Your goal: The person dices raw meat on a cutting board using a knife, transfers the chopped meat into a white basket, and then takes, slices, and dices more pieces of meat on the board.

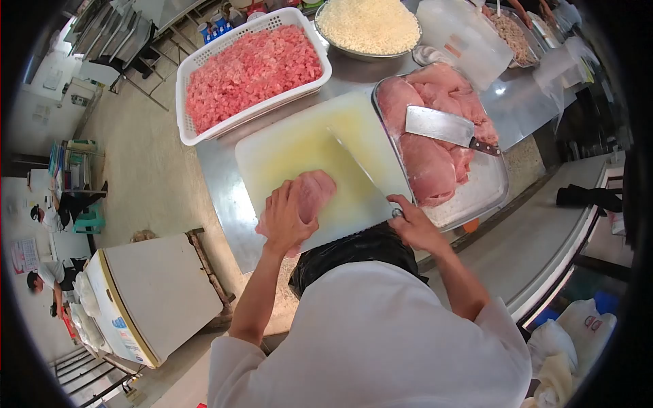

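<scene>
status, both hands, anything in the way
Left hand holding pink meat chunk. Right hand gripping long steel knife. Chunk on white rectangular plastic board, nothing between it and knife.

cutting board [299,146] 1 | knife [360,164] 1 | cleaver [439,126] 1 | grain bowl [368,56] 1 | wearer's hands [282,211] [413,223] — 2

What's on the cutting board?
A piece of raw meat lies on the cutting board under the left hand. The knife in the right hand extends over the board. Board surface beneath the meat, and meat under the hand, cannot be seen.

Pink meat [318,191] near slim knife [360,164]
</scene>
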A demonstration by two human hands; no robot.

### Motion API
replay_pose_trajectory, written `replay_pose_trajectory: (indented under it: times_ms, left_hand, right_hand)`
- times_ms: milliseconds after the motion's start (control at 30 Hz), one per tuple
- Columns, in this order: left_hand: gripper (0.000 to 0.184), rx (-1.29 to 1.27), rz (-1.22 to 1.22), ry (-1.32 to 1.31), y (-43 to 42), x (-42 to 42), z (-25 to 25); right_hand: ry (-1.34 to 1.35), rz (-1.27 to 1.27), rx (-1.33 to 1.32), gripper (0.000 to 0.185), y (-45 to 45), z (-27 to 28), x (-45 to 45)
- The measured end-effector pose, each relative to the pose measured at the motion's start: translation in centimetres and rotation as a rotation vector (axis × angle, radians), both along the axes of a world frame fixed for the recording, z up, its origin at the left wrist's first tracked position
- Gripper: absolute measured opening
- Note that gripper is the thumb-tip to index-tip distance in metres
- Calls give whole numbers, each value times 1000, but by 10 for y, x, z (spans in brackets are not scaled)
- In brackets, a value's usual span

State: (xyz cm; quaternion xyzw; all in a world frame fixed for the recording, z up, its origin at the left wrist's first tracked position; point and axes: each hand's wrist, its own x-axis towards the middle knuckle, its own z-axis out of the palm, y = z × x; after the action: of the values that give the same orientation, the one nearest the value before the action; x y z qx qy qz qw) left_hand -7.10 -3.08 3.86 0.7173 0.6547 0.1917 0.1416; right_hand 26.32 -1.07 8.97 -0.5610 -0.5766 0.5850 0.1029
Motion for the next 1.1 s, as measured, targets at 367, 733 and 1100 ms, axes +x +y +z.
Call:
replay_pose_trajectory:
  times_ms: [367, 733, 1100]
  left_hand:
    - [39, 15, -90, -77, 33, 12, 3]
    - [43, -110, -108, 53, 50, 18, 6]
    - [38, -87, -81, 27, 51, 20, 4]
  right_hand:
    - [-79, 99, 100, 45, -1, 39, -41]
    - [-90, 177, -3, 37, 27, 42, -62]
    - [-108, 178, -86, 43, 28, 57, -79]
